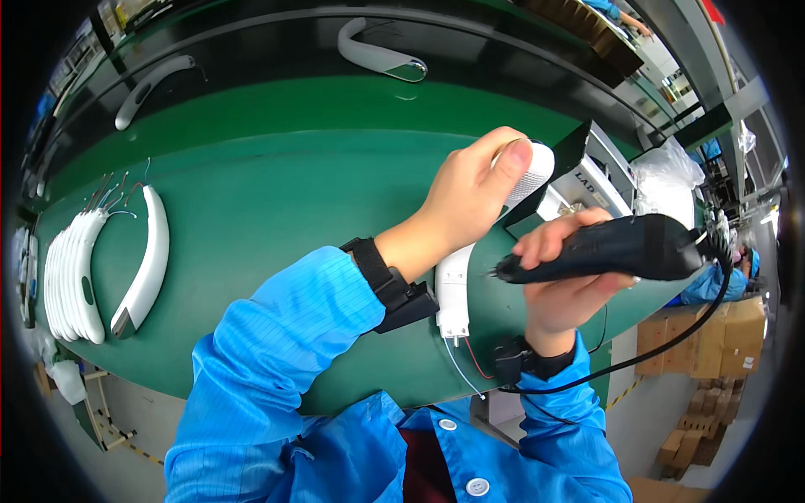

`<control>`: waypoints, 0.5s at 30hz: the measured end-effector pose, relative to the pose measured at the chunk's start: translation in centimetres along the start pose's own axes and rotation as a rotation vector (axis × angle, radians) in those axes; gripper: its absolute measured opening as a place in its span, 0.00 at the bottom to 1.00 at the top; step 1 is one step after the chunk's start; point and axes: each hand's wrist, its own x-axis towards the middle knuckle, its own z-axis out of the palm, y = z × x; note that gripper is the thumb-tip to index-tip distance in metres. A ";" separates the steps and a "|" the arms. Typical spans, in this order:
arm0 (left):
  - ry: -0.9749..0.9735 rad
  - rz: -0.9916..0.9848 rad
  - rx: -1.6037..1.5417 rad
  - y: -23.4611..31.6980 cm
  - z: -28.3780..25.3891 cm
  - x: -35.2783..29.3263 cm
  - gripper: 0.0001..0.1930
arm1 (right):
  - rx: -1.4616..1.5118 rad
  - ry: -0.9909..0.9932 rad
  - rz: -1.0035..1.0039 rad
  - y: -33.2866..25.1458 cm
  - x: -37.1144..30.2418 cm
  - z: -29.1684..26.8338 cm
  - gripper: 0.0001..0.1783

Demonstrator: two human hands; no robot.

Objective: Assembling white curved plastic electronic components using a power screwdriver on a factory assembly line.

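Observation:
My left hand (471, 186) is closed around the mesh-patterned upper end of a white curved plastic casing (453, 293), thumb on top. The casing's lower part lies on the green worktable (293, 193), passing beside my left wrist. A blue and a red wire come out of its near end. In my right hand (560, 295) is a black electric screwdriver (616, 250), held nearly level, its tip pointing left toward the casing and apart from it. A black cord (662, 348) runs from the screwdriver's back end, curving down past my right wrist.
At left lie a row of similar white casings (75, 277) and a single one (147, 260), wires at their far ends. Two more casings (381, 60) (151, 88) rest on the dark ledge behind. A box-like device (587, 180) and clear plastic bag (668, 172) stand right; cardboard boxes (704, 339) lie beyond.

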 end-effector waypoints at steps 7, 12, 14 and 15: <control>0.175 0.076 -0.024 0.0 0.3 -0.2 0.25 | 0.124 -0.040 0.111 2.4 -1.1 2.5 0.45; 0.133 -0.046 -0.117 0.2 0.0 -0.4 0.24 | 0.097 -0.084 0.154 3.5 -1.2 2.7 0.45; 0.101 -0.058 -0.067 0.3 -0.6 -0.4 0.26 | 0.106 -0.086 0.189 3.5 -1.3 3.0 0.45; 0.069 -0.070 -0.019 0.3 -0.8 -0.5 0.28 | 0.110 -0.091 0.187 3.6 -1.3 3.1 0.45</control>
